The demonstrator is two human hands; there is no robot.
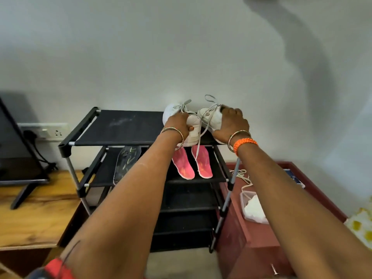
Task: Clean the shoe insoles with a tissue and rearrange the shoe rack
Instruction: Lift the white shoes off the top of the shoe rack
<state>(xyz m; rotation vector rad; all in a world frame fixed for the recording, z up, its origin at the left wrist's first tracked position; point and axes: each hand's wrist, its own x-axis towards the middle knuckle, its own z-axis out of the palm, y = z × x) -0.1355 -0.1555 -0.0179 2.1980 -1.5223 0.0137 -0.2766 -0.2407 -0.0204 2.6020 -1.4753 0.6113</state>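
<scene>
- Two white shoes sit side by side at the right end of the shoe rack's top shelf (pixel 120 127), toes toward the wall: the left shoe (pixel 171 113) and the right shoe (pixel 209 117), its laces looping up at 12 o'clock and one lace hanging over the shelf edge.
- The left hand (pixel 179 123) grips the left shoe from the heel side, fingers over the top and thumb pressed on its side; the right hand (pixel 231 121) is wrapped over the right shoe, fingers curled toward the tongue. The hands are apart, each on its own shoe.
- Directly below, at 6 o'clock from the shoes, a pair of pink insoles (pixel 192 164) lies flat on the second shelf; at 9 o'clock from them a clear patterned insole (pixel 125 162) lies on the same shelf, partly hidden by the left forearm.
- At 4 o'clock from the rack, a plastic box of tissue (pixel 252 208) rests on a dark red cabinet (pixel 261 248), loose laces beside it.
- The step in hand looks like the rearranging: squaring the pair on the top shelf. Whether the insoles have been wiped cannot be told.
- Next move likely calls for letting go of both shoes with toes level, tucking in the dangling lace, then reaching down for the pink insoles.
</scene>
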